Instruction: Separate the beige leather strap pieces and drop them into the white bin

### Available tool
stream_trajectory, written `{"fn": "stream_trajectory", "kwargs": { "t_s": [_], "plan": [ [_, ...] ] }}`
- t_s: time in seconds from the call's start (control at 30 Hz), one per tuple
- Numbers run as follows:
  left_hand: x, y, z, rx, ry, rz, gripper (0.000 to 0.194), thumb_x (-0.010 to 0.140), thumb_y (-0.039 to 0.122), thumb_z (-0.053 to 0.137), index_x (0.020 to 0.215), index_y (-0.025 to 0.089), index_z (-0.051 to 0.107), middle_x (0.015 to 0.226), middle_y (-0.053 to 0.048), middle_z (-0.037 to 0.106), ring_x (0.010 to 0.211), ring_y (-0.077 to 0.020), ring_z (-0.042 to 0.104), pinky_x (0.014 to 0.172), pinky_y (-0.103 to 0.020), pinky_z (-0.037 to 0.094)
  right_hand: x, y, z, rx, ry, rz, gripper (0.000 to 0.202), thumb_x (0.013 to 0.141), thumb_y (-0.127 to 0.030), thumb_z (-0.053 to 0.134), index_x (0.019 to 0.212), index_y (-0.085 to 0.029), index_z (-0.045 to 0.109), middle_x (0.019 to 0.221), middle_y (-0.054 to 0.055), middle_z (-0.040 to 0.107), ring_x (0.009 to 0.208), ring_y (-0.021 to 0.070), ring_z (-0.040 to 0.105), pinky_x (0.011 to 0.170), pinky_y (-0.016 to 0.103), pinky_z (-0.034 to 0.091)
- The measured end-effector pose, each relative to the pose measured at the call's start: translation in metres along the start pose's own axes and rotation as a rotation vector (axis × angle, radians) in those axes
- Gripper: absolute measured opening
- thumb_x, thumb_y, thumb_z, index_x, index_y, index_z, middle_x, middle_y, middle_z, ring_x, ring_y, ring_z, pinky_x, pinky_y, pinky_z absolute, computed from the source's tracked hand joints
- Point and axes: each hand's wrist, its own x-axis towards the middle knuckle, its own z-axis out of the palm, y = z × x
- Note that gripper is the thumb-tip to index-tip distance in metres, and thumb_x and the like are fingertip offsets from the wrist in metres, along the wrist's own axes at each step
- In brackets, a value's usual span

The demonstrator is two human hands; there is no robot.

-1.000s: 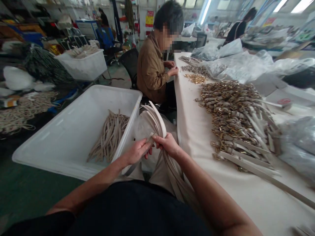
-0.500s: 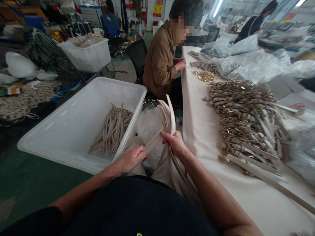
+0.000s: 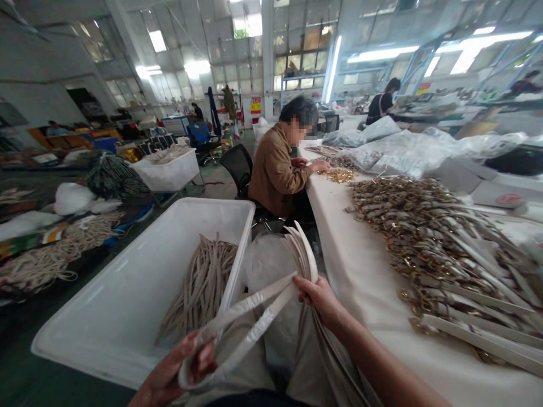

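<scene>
My right hand [image 3: 316,294] is closed round a bundle of long beige straps [image 3: 302,249], whose ends stick up above the fist while their lengths hang down over my lap. From that fist a single strap [image 3: 250,302] runs left in a loop. My left hand [image 3: 186,362] is low on the left, its curled fingers inside the loop's bend, holding the strap. Just beyond it stands a white plastic tub [image 3: 114,294] with a heap of similar straps [image 3: 203,282] on its right side.
To my right a cloth-covered table [image 3: 352,271] bears a large pile of straps with gold buckles [image 3: 424,243]. Small gold fittings [image 3: 339,175] lie farther off, near a seated co-worker in a brown jacket [image 3: 274,164]. Clear plastic bags [image 3: 407,152] cover the table's far side.
My left hand has moved away from the right, down and left, drawing the single strap out into a wide loop. The camera view has tilted up. The co-worker's hand has reached toward the gold fittings.
</scene>
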Motion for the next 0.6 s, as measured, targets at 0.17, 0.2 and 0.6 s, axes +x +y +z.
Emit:
{"fn": "stream_trajectory", "kwargs": {
  "t_s": [0.17, 0.2, 0.6],
  "plan": [
    [-0.032, 0.047, 0.018, -0.197, 0.192, 0.352, 0.055, 0.041, 0.04, 0.099, 0.089, 0.023, 0.079, 0.074, 0.001, 0.069, 0.045, -0.007, 0.047, 0.061, -0.027, 0.062, -0.006, -0.006, 0.006, 0.018, -0.006, 0.009, 0.05, 0.059, -0.058, 0.082, 0.055, -0.019, 0.052, 0.043, -0.004, 0.044, 0.042, 0.0083, 0.04, 0.045, 0.025, 0.041],
    [-0.038, 0.061, 0.022, -0.199, 0.224, 0.432, 0.058, 0.043, 0.037, 0.099, 0.094, 0.021, 0.078, 0.085, -0.002, 0.073, 0.045, -0.0056, 0.048, 0.058, -0.027, 0.062, -0.007, -0.007, 0.007, 0.02, -0.018, 0.006, 0.05, 0.059, -0.059, 0.083, 0.055, -0.018, 0.053, 0.044, -0.004, 0.045, 0.041, 0.0077, 0.039, 0.046, 0.025, 0.042],
    [-0.089, 0.173, 0.01, 0.391, 0.566, 1.092, 0.046, 0.098, 0.002, 0.029, 0.126, 0.021, 0.06, 0.114, 0.001, 0.072, 0.051, -0.0009, 0.051, 0.046, -0.01, 0.047, 0.007, -0.029, -0.026, 0.095, 0.18, -0.211, 0.052, 0.065, -0.057, 0.081, 0.094, -0.017, 0.066, 0.064, -0.003, 0.067, 0.036, 0.0034, 0.036, 0.046, 0.023, 0.052]
  ]
}}
